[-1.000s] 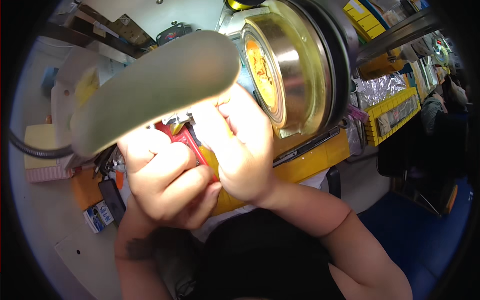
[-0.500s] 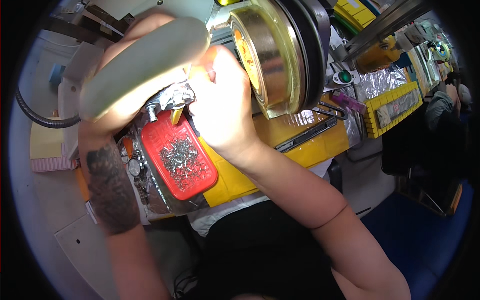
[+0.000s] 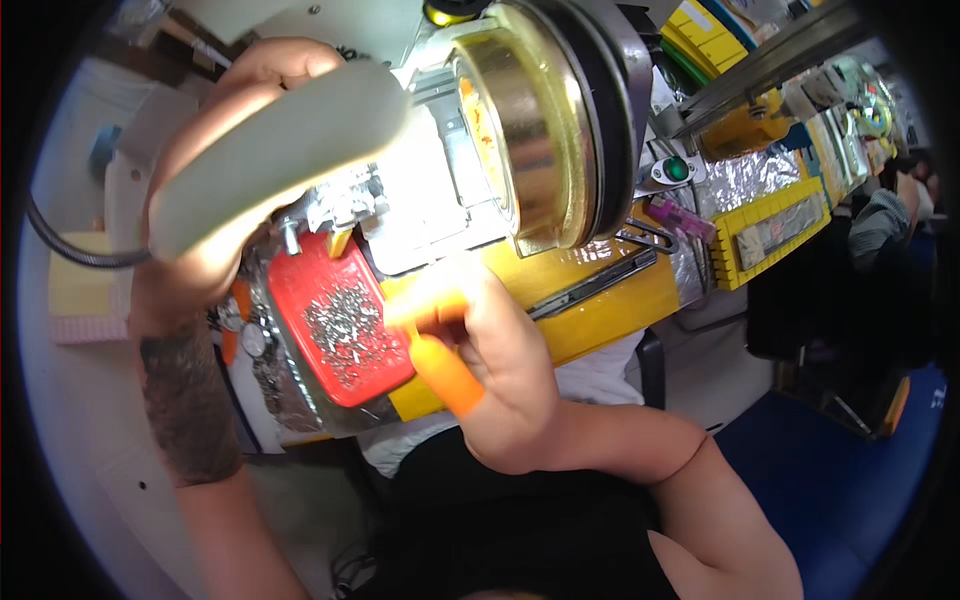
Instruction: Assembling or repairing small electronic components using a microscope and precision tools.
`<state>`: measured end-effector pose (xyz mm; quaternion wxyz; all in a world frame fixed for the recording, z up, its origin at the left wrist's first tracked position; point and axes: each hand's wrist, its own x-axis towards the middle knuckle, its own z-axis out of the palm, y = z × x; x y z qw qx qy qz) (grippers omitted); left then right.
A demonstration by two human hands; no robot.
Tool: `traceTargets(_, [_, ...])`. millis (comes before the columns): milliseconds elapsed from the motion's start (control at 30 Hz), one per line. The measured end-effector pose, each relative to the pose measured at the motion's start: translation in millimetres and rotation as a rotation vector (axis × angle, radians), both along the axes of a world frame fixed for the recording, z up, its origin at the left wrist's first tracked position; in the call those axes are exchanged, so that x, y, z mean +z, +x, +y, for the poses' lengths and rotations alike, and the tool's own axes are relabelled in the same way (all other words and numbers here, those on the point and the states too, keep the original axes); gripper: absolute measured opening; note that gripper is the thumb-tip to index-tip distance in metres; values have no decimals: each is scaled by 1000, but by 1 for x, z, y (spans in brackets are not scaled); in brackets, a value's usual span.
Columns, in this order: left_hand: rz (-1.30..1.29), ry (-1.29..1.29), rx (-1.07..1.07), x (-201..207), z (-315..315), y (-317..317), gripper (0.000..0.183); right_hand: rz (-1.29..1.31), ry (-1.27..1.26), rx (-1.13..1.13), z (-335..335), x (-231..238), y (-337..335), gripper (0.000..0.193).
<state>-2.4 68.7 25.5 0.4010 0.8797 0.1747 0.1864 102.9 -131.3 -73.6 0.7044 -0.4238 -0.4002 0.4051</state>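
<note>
My right hand (image 3: 505, 370) is at the right edge of a red tray (image 3: 385, 385), with orange finger covers on the thumb and a forefinger. Its thumb and fingertips are drawn close together; whatever they pinch is too small or blurred to make out. Many small metal pieces (image 3: 350, 330) lie heaped in the tray. Behind the pale lamp head (image 3: 285, 155) is my left hand (image 3: 275, 65), its fingers mostly hidden, close to a metal fixture (image 3: 345, 200) with a bolt. Strong glare covers the white plate (image 3: 415, 190) beside that fixture.
A large brass-coloured drum (image 3: 535, 130) with a black rim stands right of the fixture. On the yellow bench surface (image 3: 600, 310) lies a dark metal bar (image 3: 595, 283). A yellow bin (image 3: 775, 235) and a green button (image 3: 676, 169) are farther right. Another person's sleeve (image 3: 880, 225) shows far right.
My right hand has come back from the fixture toward me, down to the red tray's right edge, uncovering the white plate. My left hand stays behind the lamp. The whole view has shifted slightly.
</note>
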Motion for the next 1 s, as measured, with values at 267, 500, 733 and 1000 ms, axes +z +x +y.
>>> traceTargets(267, [-209, 254, 198, -53, -56, -22, 11, -1241, 58, 107, -6, -16, 52, 22])
traceTargets(500, [-397, 404, 283, -91, -61, -29, 13, -1131, 125, 75, 3, -24, 64, 19])
traceTargets(733, [-279, 374, 316, -97, -60, -34, 2, -829, -5, -242, 7, -33, 38, 22])
traceTargets(1000, [-224, 460, 367, -87, -61, -36, 4, -1024, 49, -328, 11, -22, 31, 24])
